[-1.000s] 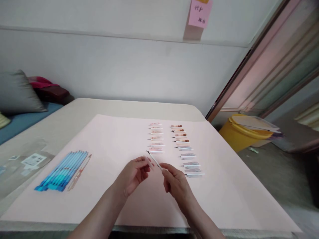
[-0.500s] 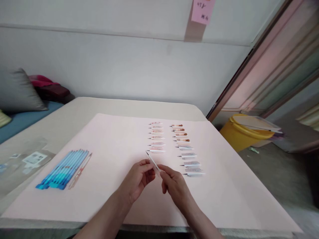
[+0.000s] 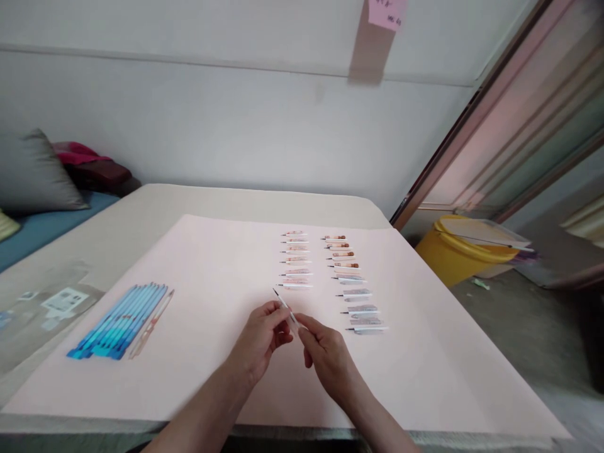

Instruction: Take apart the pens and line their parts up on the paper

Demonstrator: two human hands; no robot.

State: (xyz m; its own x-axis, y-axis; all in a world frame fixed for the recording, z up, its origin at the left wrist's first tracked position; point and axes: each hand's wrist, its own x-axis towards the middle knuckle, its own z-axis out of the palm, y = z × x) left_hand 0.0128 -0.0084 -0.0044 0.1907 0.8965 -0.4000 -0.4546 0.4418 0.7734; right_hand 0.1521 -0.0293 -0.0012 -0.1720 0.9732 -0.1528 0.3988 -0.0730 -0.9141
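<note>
Between both hands, above the pale pink sheet, is a slim white pen refill (image 3: 282, 301) with a dark tip pointing up and to the left. My left hand (image 3: 264, 333) is closed, pinching it near the middle with thumb and fingers. The lower end sits in the closed fingers of my right hand (image 3: 325, 346), which partly hide it. Beyond the hands lies a column of white refills with pinkish parts beside them (image 3: 296, 275). Right of it runs a second column, with brown-ended pieces (image 3: 342, 255) at the far end and greyish ones (image 3: 361, 309) nearer.
Several blue pens (image 3: 120, 321) lie side by side at the left, with a pale, reddish-marked pen (image 3: 151, 324) alongside. A clear plastic bag (image 3: 51, 305) rests at the table's left. Past the right edge stands a yellow bin (image 3: 453, 251). A wall (image 3: 245, 126) closes off the back.
The refill has shifted slightly left and sits more steeply in the fingers. The right hand has moved a little left, closer to the left hand.
</note>
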